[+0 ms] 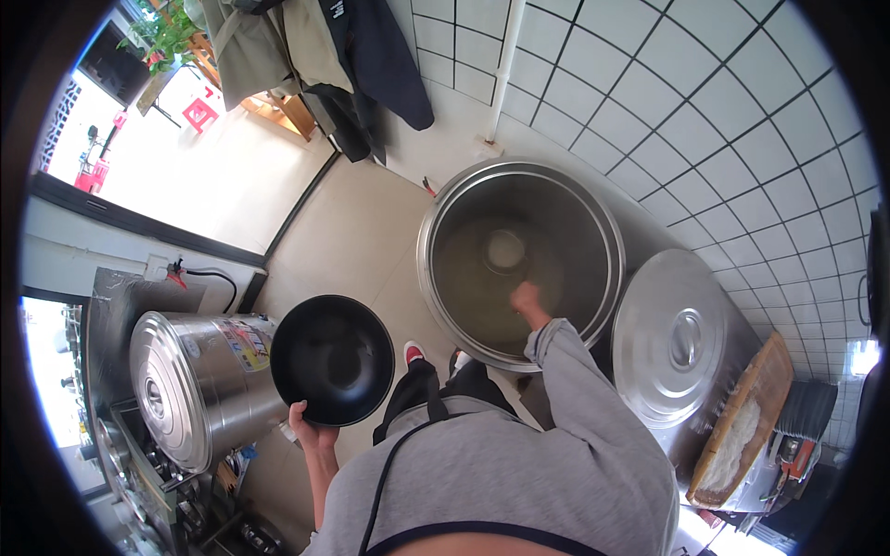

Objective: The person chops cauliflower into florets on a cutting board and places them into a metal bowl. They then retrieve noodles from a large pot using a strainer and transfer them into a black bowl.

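Note:
My left hand (314, 425) grips the near rim of a wide black bowl (332, 360), thumb over the edge. The bowl holds a little that reflects light; whether that is liquid or bare surface I cannot tell. My right hand (528, 300) is inside a large stainless steel pot (445, 306), closed around what looks like the thin handle of a ladle. The ladle's round bowl (506, 250) lies in the cloudy liquid, beyond the hand. Most of the handle is blurred.
A lidded steel pot (667, 340) stands right of the open one, near a wooden tray (758, 389) with white food. At left is another lidded steel drum (215, 375) beside a rack of metalware. Jackets (375, 62) hang ahead near the doorway. A tiled wall (667, 90) rises at right.

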A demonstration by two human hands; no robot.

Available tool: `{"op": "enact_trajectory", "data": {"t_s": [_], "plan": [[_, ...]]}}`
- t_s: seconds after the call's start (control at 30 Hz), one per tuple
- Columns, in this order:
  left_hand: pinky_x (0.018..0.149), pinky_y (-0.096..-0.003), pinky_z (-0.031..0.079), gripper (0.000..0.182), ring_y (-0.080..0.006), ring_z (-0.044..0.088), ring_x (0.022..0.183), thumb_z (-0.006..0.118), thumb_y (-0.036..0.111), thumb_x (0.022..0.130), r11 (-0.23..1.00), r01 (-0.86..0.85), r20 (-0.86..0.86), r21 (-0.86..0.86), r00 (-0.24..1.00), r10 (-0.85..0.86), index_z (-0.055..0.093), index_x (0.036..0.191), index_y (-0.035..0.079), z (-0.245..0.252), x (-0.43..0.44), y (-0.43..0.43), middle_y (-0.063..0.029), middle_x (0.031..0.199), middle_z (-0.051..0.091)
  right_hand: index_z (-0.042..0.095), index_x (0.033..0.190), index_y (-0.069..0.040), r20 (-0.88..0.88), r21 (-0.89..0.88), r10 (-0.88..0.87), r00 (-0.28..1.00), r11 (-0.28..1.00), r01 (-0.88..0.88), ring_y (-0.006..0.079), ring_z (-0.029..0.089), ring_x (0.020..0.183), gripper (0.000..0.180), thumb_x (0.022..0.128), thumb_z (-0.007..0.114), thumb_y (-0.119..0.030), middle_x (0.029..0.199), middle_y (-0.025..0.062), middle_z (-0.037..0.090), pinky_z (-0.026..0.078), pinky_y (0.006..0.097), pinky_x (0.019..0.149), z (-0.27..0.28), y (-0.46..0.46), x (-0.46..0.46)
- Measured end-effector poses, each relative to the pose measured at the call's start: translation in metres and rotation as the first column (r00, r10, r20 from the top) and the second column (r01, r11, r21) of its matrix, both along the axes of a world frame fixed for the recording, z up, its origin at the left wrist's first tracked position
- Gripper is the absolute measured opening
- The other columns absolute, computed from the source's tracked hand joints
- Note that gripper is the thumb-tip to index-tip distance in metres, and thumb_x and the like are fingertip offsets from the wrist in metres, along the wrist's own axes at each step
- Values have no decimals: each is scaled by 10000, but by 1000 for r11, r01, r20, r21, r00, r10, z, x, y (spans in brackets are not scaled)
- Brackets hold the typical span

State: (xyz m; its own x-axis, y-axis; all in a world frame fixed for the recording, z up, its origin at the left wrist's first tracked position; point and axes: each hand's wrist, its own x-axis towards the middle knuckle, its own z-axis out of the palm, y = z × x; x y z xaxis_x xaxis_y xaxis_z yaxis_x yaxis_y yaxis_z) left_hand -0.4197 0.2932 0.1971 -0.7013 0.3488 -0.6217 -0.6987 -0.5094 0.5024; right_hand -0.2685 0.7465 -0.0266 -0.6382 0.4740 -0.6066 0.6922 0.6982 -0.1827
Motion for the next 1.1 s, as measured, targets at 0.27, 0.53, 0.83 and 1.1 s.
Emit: {"op": "enact_trajectory", "data": {"t_s": [0.27, 0.53, 0.83, 1.1], "plan": [[947, -402, 416, 525, -276, 538, 1065, 567, 209, 696, 999, 33, -53, 16, 998, -32, 512, 1186, 29, 6, 1, -14, -102, 1184, 565, 552, 940, 34, -206, 72, -46, 977, 996, 62, 291, 598, 576, 197, 774, 519, -66, 736, 177, 600, 481, 372, 481, -21, -63, 6], [927, -400, 430, 536, -273, 545, 1048, 560, 217, 682, 998, 35, 0, 56, 999, -35, 510, 1188, 47, 4, -17, 0, -88, 1172, 567, 438, 754, -61, 826, -539, -564, -29, -803, 254, 50, 399, 402, 88, 785, 468, 16, 566, 20, 452, 225, 199, 381, 7, -16, 18], [933, -410, 428, 538, -277, 545, 1056, 564, 206, 685, 994, 79, -71, 72, 995, -74, 506, 1194, 43, 11, -27, 15, -94, 1173, 569, 439, 692, -72, 473, -765, -880, 49, -382, 518, 87, 456, 421, 117, 778, 487, -10, 559, 15, 457, 282, 210, 391, -12, 31, 77], [916, -419, 442, 538, -280, 552, 1040, 548, 197, 673, 993, 41, 8, 108, 999, -42, 508, 1185, 37, -6, -20, 0, -99, 1161, 570, 517, 654, -47, 166, -350, -682, 713, 635, 689, 142, 530, 474, 124, 763, 480, 0, 607, 91, 537, 345, 279, 374, -2, 4, 68]]}}
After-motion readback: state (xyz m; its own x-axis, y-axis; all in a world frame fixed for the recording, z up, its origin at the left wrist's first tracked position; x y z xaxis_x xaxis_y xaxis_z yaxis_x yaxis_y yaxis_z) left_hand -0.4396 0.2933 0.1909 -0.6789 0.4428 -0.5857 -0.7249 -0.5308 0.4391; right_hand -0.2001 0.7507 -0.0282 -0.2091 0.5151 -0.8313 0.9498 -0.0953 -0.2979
